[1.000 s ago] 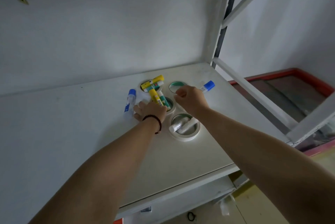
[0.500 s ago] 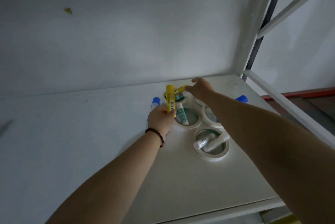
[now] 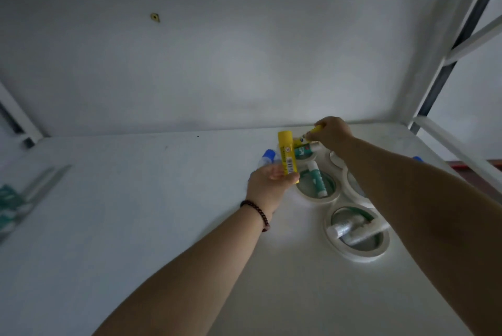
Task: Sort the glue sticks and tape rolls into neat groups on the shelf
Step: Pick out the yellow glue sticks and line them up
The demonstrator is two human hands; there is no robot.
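Note:
My left hand (image 3: 267,182) holds a yellow glue stick (image 3: 287,155) upright above the white shelf (image 3: 135,213). My right hand (image 3: 330,131) pinches the end of a second yellow glue stick (image 3: 312,133) just behind it. Under them, a green-and-white glue stick (image 3: 316,179) lies inside a white tape roll (image 3: 316,198). Nearer me, another tape roll (image 3: 357,252) holds two pale sticks (image 3: 353,229). A further roll (image 3: 350,189) is partly hidden by my right forearm. A blue-capped glue stick (image 3: 267,157) lies left of my left hand.
A blue cap (image 3: 417,158) peeks out behind my right forearm. The shelf's back wall (image 3: 244,63) stands close behind the objects. A white frame post and brace (image 3: 448,63) rise at the right. Blurred green-and-grey items (image 3: 16,199) lie at the far left edge.
My left hand has picked the yellow glue stick off the tape rolls and raised it upright. My right hand has moved from the right-hand roll back to the second yellow stick.

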